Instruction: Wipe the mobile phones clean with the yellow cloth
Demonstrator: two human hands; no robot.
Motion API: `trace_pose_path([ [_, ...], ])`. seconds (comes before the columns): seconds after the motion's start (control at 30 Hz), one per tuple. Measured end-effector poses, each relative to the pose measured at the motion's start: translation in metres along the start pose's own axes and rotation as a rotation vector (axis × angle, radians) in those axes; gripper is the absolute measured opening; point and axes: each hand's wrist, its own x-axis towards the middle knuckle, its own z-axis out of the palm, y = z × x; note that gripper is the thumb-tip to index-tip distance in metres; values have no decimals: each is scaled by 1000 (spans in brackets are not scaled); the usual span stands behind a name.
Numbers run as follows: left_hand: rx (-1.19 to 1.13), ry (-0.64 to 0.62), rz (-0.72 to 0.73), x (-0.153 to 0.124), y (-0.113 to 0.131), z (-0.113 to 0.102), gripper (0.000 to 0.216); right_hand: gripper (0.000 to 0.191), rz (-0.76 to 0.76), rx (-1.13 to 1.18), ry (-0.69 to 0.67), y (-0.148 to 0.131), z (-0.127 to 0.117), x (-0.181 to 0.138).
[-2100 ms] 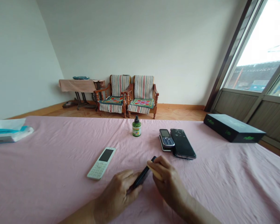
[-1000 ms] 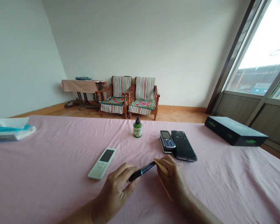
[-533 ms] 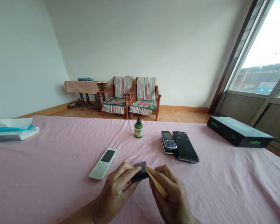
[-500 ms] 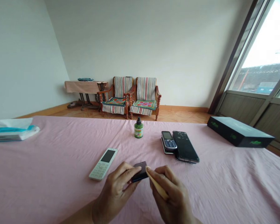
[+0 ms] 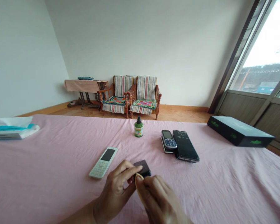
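Observation:
My left hand [image 5: 115, 189] pinches a small dark phone [image 5: 145, 166] between thumb and fingers, its back end pointing away from me. In my right hand [image 5: 162, 199] is a thin pale yellow piece [image 5: 139, 178], perhaps a cloth or pad, pressed under the thumb against the phone's near edge. My fingers hide part of both things. To the left of my hands lies a white keypad phone [image 5: 104, 163], screen up. Beyond them stands a green bottle [image 5: 138, 128] with a black cap.
A dark keypad phone [image 5: 169, 139] rests on another device beside a large black smartphone [image 5: 185, 146]. The black box [image 5: 240, 132] is at the far right, a tissue pack [image 5: 14, 132] at the far left. Pink cloth [image 5: 60, 161] covers the surface; two chairs [image 5: 146, 96] stand beyond.
My right hand has moved left and nearer me, carrying the yellow piece from the dark phone's right side to its near edge. The phone has turned slightly in my left hand.

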Motion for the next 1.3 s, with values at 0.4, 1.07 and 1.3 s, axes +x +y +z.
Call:
trace_pose_path([
  [0.4, 20, 9, -21, 3, 1, -2, 22, 42, 115, -8, -8, 11, -3, -9],
  [1.07, 7, -1, -8, 3, 0, -3, 24, 38, 14, 9, -46, 8, -4, -5],
  [1.3, -2, -5, -16, 1, -1, -2, 25, 38, -12, 16, -32, 7, -4, -3],
])
